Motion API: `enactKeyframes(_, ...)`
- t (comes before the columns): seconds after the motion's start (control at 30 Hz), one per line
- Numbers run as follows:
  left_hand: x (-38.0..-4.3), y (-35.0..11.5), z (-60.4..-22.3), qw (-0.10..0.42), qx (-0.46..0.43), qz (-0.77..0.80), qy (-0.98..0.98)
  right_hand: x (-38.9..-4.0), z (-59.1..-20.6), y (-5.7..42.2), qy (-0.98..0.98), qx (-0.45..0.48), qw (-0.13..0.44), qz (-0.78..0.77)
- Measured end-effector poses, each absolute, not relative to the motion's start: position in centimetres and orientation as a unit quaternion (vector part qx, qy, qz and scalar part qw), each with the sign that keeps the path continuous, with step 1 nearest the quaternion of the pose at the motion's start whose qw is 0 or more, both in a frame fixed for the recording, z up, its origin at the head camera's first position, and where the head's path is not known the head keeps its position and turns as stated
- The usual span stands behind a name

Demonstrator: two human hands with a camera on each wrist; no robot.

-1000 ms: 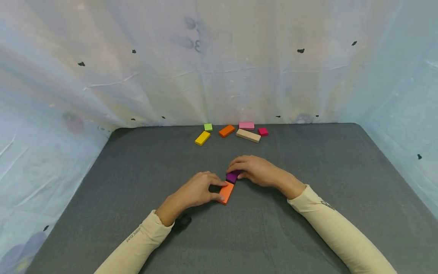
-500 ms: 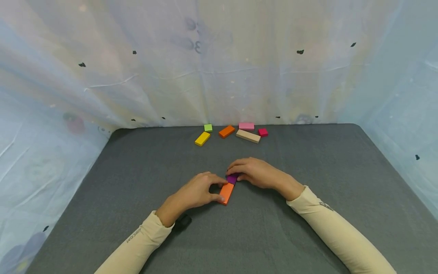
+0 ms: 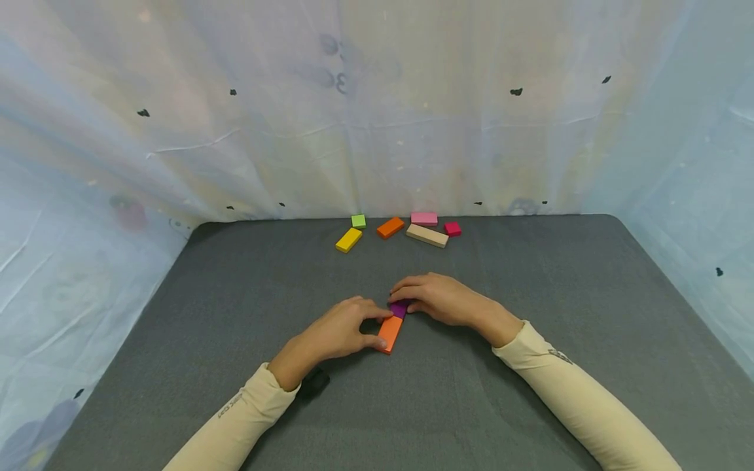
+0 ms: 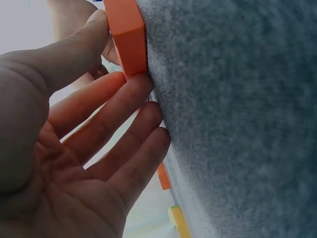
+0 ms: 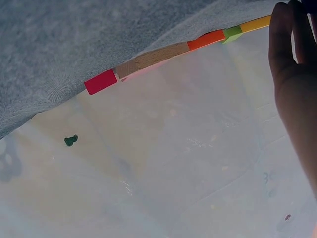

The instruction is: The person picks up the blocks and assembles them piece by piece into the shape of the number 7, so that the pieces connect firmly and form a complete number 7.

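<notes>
An orange block (image 3: 390, 335) lies flat on the grey cloth, long side slanting away from me. My left hand (image 3: 340, 328) pinches it from the left, thumb near its close end and index finger near its far end. In the left wrist view the fingertips meet the orange block (image 4: 130, 44) right at the cloth, other fingers spread. A smaller purple block (image 3: 398, 309) sits end to end with the orange one, in line with it. My right hand (image 3: 443, 299) grips the purple block from the far right, fingers covering its far end.
Along the back edge of the grey surface (image 3: 518, 275) lie loose blocks: yellow (image 3: 349, 240), green (image 3: 358, 221), another orange block (image 3: 391, 227), pink (image 3: 424, 218), a plain wood block (image 3: 427, 235) and a red one (image 3: 452, 229). A pale printed sheet (image 3: 412, 131) rises behind them.
My right hand has drawn the purple block slightly toward me, closing the dark gap at the orange block's far end. My left hand has stayed in place on the orange block.
</notes>
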State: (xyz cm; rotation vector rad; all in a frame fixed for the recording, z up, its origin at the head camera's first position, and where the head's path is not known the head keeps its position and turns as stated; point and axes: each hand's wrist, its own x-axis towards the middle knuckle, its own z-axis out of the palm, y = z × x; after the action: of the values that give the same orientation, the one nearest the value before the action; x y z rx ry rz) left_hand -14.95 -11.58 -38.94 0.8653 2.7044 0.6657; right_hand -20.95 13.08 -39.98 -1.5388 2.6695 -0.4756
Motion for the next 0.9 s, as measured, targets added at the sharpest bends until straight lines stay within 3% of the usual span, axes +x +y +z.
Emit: enactKeyframes(0.9, -15.12, -11.26, -39.29, 0.092, 0.304, 0.205, 0.926, -21.08, -40.18, 13.15, 0.857, -0.493, 0.009, -0.150)
